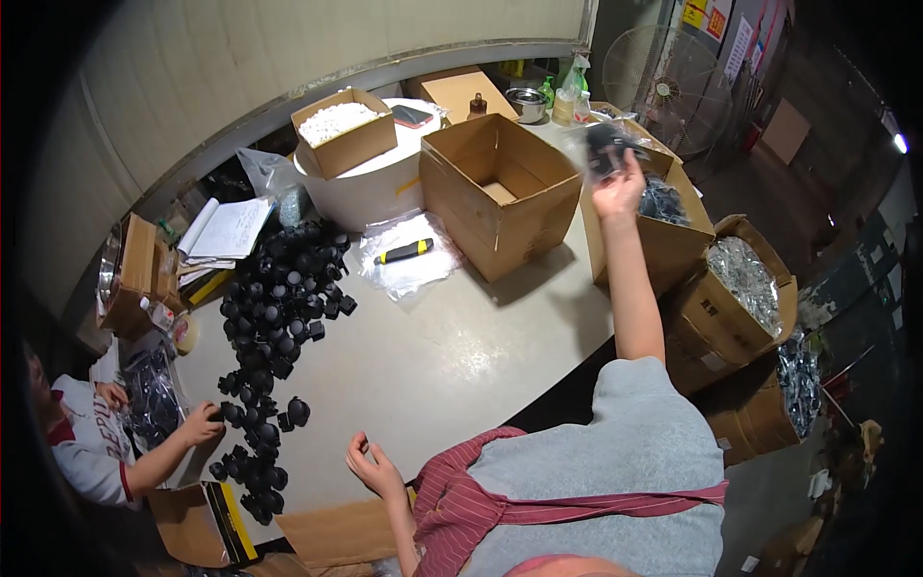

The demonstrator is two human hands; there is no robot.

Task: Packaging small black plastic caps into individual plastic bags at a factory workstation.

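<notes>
My right hand (618,185) is raised at arm's length over an open cardboard box (663,240) of dark bagged parts at the table's right side. It grips a clear bag of black parts (608,146), which is blurred. My left hand (373,469) hovers near the table's front edge, fingers loosely curled and apart, holding nothing. A large heap of black plastic parts (279,298) lies on the grey table (433,365) to the left of it.
An empty open cardboard box (495,192) stands mid-table. A yellow-and-black tool (404,252) lies on plastic. A box of white pieces (341,130) sits on a white tub. Another person's hand (204,421) reaches the black parts at left. Boxes of silver bags (745,279) stand right.
</notes>
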